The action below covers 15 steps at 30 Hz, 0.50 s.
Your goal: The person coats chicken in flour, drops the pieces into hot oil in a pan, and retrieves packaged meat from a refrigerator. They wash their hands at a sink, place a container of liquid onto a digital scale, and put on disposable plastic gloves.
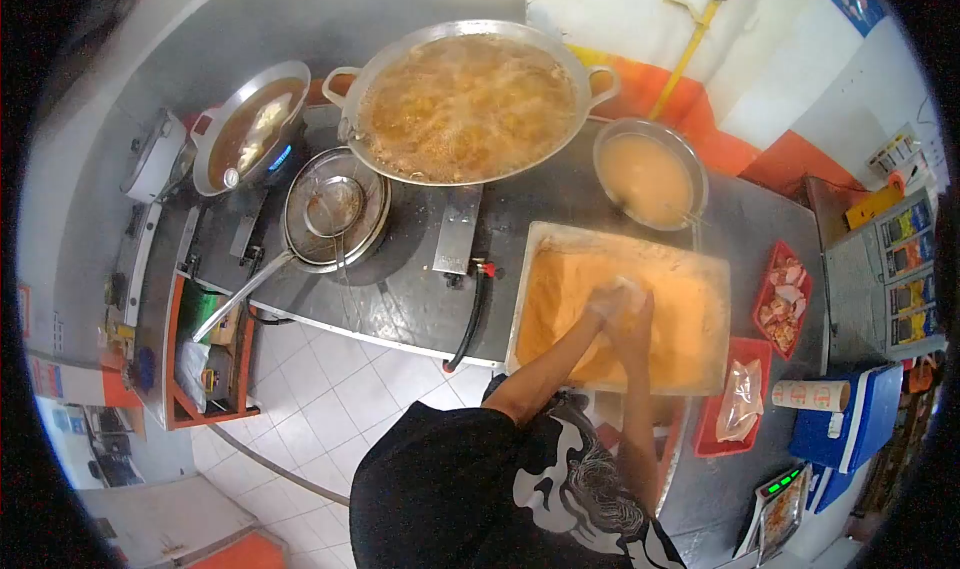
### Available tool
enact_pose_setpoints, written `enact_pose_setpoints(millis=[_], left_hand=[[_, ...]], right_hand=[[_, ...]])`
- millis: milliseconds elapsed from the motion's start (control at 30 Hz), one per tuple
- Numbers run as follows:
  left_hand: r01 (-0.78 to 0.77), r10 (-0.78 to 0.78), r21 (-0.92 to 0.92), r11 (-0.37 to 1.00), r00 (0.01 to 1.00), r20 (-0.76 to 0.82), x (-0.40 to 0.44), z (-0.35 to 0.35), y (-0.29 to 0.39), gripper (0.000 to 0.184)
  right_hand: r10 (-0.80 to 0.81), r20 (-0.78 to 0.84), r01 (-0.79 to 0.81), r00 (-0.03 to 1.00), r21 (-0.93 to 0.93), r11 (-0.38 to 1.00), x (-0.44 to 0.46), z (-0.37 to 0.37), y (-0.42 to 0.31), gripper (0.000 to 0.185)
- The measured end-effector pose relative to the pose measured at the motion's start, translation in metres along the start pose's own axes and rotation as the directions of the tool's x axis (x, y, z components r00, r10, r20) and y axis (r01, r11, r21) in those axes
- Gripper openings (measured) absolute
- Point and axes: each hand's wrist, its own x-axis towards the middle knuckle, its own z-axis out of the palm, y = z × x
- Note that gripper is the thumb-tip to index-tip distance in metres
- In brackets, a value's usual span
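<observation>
My left hand (606, 301) and my right hand (630, 327) are close together over a large pale tray (620, 235) of orange-tinted flour (560, 299). Their fingers are curled in and coated with flour. A pale, floury lump (628, 291) shows between them, but its kind is hidden by the fingers and the dust. Behind the tray stands a metal bowl (700, 174) of thin, light orange batter (645, 174). To the right, a red basket (768, 314) holds pieces of raw chicken (785, 299).
A wide wok (350, 134) of bubbling oil stands at the back. A smaller wok (205, 159) with a thermometer sits left, near a long-handled strainer (290, 219). At right are a red tray (707, 429) with a plastic bag, a blue cooler (870, 419) and a scale (780, 514).
</observation>
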Motion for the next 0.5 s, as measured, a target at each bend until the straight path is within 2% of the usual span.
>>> enact_pose_setpoints(millis=[33,100,167,200,267,333,433,500], left_hand=[[0.038,-0.035,-0.100,0.994,0.999,0.028,0.011,0.006,-0.011,0.053],[-0.053,0.037,-0.434,0.899,0.998,-0.045,0.006,0.010,-0.019,0.046],[-0.186,0.133,-0.490,0.851,0.981,-0.142,-0.001,0.022,-0.021,0.044],[-0.271,0.208,-0.393,0.879,0.958,-0.196,-0.001,0.029,-0.023,0.046],[-0.295,0.190,-0.418,0.859,0.942,-0.275,0.000,0.042,-0.027,0.047],[-0.191,-0.022,-0.664,0.723,0.954,-0.298,0.003,0.061,-0.027,0.046],[-0.138,-0.054,-0.480,0.867,0.930,-0.365,-0.053,0.040,0.014,0.045],[-0.087,-0.090,-0.495,0.865,0.942,-0.323,-0.076,0.021,0.035,0.045]], right_hand=[[-0.003,-0.012,0.003,1.000,0.031,1.000,0.002,0.003,0.001,0.098],[0.030,-0.022,-0.030,0.999,0.006,1.000,0.006,0.009,0.002,0.097],[0.077,-0.031,-0.077,0.997,-0.025,0.997,0.009,0.011,0.006,0.095],[0.099,-0.026,-0.100,0.995,-0.038,0.994,0.011,0.012,0.009,0.092],[0.105,-0.056,-0.111,0.993,-0.112,0.988,0.014,0.013,0.008,0.086],[0.061,-0.112,-0.087,0.992,-0.244,0.966,0.014,0.007,-0.001,0.077],[-0.013,-0.192,-0.041,0.981,-0.277,0.960,0.019,0.018,0.048,0.064],[0.061,-0.162,-0.116,0.985,-0.357,0.927,0.019,0.011,0.039,0.061]])
